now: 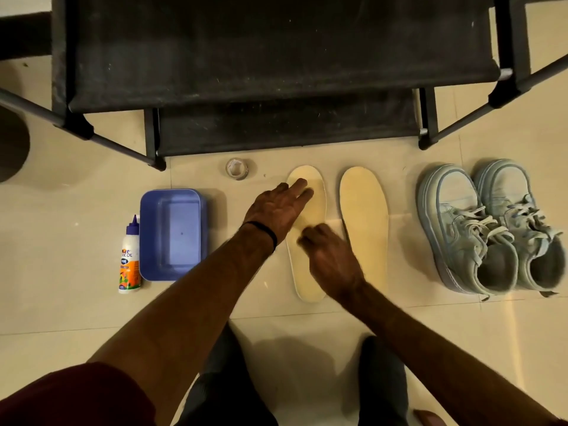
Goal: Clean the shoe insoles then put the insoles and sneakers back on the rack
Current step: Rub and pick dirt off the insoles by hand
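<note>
On the floor before the black rack (276, 56), at nine o'clock, stand a glue bottle (129, 256) and blue tub (173, 233). Centre, the left hand (276, 210) lies flat, fingers spread, on the left insole (310, 272); the right hand (330, 256), fingers curled and empty, rests beside it. The second insole (365, 222) lies just right; the sneakers (488, 229) sit at three o'clock.
</note>
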